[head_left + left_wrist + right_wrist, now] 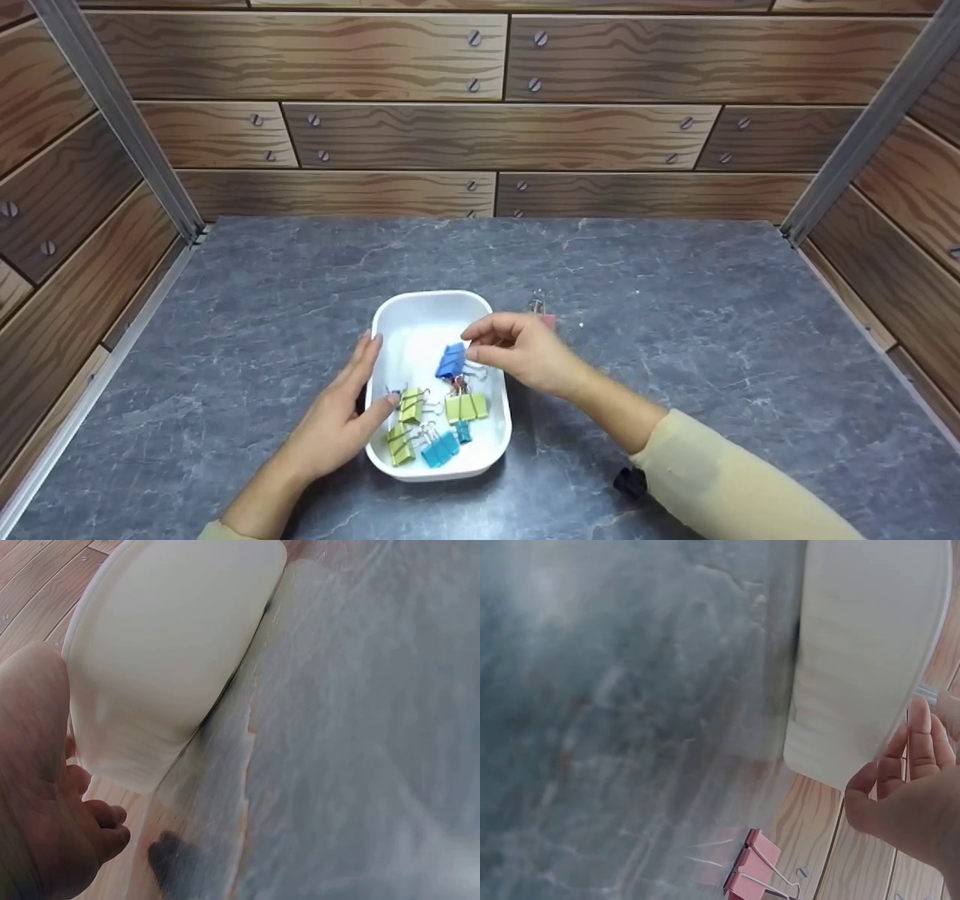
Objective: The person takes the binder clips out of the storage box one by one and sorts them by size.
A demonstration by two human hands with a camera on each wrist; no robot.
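A white plastic tray (427, 311) holds several binder clips. My left hand (341, 420) holds its left side, thumb over the rim and fingers along the outer wall; the left wrist view shows the thumb at the rim. Over the tray's right half, my right hand (536, 356) pinches at a blue binder clip (451, 361) with thumb and fingertips, right at its handle end. Beneath it lie a yellow-green binder clip (466, 407) and a partly hidden reddish clip. Nearer the front are more yellow-green clips (400, 444), a teal clip (440, 449) and a small teal one (463, 431).
A pink binder clip (754, 866) stands on the grey marbled table (712, 322), just beyond the tray's right side and partly behind my right hand. Close to the right sleeve is a small black object (630, 482). Wood-patterned panels (420, 135) enclose the back and sides.
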